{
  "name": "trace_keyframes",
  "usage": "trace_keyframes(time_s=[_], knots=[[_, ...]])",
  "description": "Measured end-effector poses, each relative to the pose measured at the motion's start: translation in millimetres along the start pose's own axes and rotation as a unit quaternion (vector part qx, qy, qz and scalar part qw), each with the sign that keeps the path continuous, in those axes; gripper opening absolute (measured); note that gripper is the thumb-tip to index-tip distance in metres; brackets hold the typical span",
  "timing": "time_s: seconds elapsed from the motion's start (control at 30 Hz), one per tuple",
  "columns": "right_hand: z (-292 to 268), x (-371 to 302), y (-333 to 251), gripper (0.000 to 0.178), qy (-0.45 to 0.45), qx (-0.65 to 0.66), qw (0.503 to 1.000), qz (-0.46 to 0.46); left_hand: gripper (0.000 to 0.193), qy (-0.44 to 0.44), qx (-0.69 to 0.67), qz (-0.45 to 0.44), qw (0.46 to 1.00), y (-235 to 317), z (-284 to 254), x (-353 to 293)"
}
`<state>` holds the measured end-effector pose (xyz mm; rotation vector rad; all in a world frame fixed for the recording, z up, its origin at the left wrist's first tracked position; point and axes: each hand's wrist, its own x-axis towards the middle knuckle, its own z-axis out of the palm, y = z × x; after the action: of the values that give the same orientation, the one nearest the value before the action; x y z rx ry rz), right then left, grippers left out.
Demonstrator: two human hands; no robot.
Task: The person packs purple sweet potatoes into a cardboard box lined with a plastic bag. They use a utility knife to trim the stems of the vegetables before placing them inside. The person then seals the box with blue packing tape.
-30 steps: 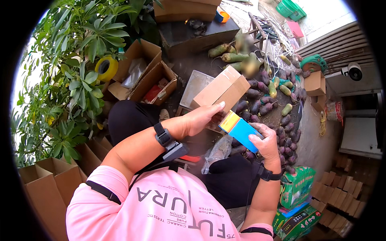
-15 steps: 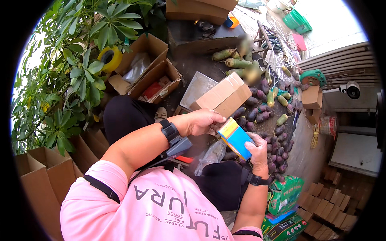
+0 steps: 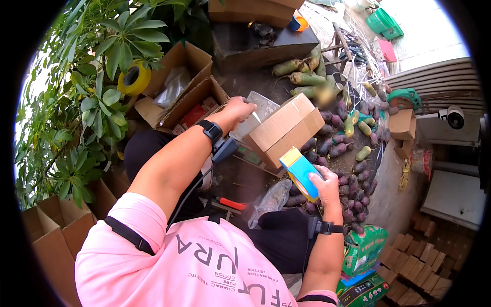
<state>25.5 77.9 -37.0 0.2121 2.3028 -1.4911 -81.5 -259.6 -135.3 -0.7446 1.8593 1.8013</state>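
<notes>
Two hands are working apart: your left hand (image 3: pixel 238 109) is resting its fingers on the closed brown cardboard box (image 3: pixel 285 129) in front of you, while your right hand (image 3: pixel 326 185) is gripping a small blue and yellow carton (image 3: pixel 300 173) just below that box. Two open cardboard boxes (image 3: pixel 185 87) are sitting to the left, beside one yellow tape roll (image 3: pixel 134 79). Purple tubers (image 3: pixel 341 148) are lying heaped to the right.
</notes>
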Motion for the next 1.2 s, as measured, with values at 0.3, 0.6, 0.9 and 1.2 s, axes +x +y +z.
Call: trace_keyframes(time_s=[0.3, 0.6, 0.9, 1.2], knots=[[11.6, 20.2, 31.3, 0.031, 0.026, -0.125, 0.991, -0.051, 0.054, -0.01, 0.045, 0.009, 0.999, -82.5, 45.3, 43.5], [8.4, 21.0, 47.7, 0.032, 0.026, -0.113, 0.991, -0.065, 0.053, 0.141, 0.251, 0.055, 0.956, -97.2, 36.8, 36.7], [7.6, 19.5, 45.1, 0.031, 0.016, -0.087, 0.994, -0.062, 0.083, -0.182, 0.543, 0.475, 0.668, 3.3, 67.2, -51.6], [-22.6, -9.8, 34.0, 0.038, 0.015, -0.082, 0.996, -0.043, 0.089, -0.17, 0.546, 0.439, 0.693, -8.1, 69.5, -34.0]])
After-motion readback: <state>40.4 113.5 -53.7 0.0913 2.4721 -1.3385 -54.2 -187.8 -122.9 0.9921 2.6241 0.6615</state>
